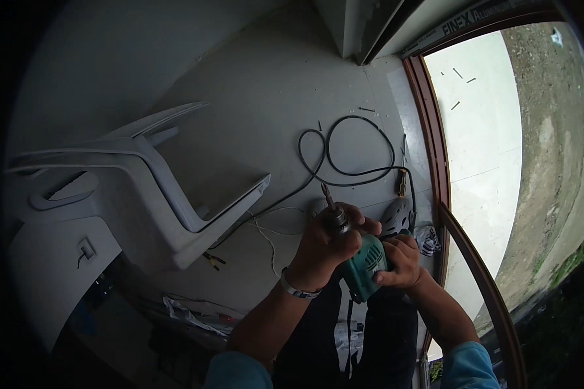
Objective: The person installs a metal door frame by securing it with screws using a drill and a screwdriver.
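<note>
Left hand [321,243] clenched round drill [363,262] chuck, wrist bent; right hand [399,262] grasping drill body

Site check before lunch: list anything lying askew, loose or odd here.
A white plastic chair lies tipped on its side on the floor. A black cord sprawls in loose loops, with a screwdriver beside it. Both hands grip a green drill.

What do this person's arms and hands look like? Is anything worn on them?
Both hands are bare, with no gloves. The left hand has a pale band with dark markings around its wrist. The right hand shows no band or watch. Both forearms are bare up to light blue sleeves pushed up near the elbows, at the bottom edge of the view.
</note>
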`<state>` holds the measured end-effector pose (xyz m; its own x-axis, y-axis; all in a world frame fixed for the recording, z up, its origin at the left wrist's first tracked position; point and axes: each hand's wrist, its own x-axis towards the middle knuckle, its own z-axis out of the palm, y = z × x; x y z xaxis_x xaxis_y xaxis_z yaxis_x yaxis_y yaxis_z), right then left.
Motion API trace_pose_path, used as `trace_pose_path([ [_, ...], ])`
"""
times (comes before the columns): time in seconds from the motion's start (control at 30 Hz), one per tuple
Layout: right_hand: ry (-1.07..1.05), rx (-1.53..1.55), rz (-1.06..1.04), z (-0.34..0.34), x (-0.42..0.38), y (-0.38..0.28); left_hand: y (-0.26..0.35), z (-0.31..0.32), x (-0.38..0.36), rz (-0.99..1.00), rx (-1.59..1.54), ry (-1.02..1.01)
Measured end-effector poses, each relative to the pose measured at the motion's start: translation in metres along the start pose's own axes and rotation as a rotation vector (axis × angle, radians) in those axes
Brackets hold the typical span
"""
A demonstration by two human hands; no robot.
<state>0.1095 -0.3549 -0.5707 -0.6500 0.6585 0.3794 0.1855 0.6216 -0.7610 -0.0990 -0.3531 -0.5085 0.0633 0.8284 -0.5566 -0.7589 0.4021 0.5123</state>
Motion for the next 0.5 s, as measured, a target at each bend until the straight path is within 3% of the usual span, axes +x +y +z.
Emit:
trace_pose_path([
  [0.03, -0.041, -0.013, -0.043, -0.002, 0.002, 0.004, 0.001, 0.0, -0.002, 0.001, 0.004, 0.003],
  [0.1, -0.038, -0.007, -0.058, -0.001, 0.003, 0.008, 0.001, 0.003, -0.003, -0.169, 0.143, 0.217],
  [0.4, -0.088, -0.175, -0.092, 0.006, 0.0, 0.004, -0.01, -0.002, 0.001, -0.146, 0.114, 0.394],
  [0.5, -0.182, -0.059, -0.031, 0.01, -0.013, 0.004, -0.018, -0.013, 0.005, -0.153, 0.023, 0.427],
])
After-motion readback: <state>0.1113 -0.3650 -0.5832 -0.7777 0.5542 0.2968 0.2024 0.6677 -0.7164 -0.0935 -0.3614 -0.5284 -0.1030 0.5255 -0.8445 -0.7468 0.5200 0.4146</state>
